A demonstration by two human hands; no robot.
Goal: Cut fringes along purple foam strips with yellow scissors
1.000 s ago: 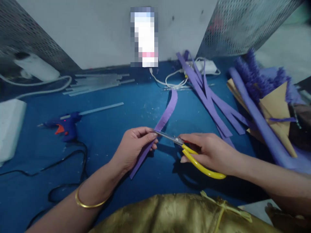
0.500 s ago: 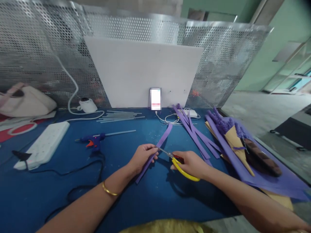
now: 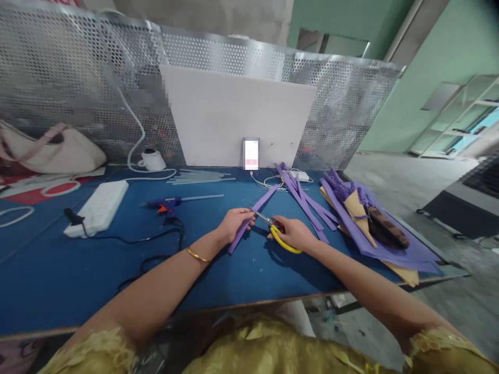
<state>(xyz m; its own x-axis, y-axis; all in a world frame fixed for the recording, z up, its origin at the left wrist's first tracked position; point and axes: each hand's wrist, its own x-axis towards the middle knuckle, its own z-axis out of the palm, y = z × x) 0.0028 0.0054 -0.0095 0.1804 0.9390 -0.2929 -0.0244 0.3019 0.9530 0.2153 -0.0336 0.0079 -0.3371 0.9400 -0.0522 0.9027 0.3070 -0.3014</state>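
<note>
My left hand pinches a long purple paper strip near its middle, and the strip slants from upper right to lower left. My right hand is closed on the yellow handles of a pair of scissors. The scissor blades point left, with their tips at the strip right beside my left fingertips. Whether the blades have cut into the paper I cannot tell. More purple strips lie crossed on the blue table beyond my right hand.
A blue glue gun and a white power strip lie on the left. Clear glue sticks are at the back. A lit phone leans on a white board. Purple wrapping paper with purple flowers is at right.
The view has tilted and drawn back, so the table's front edge and my lap now show. Both hands keep their holds on the strip and the scissors.
</note>
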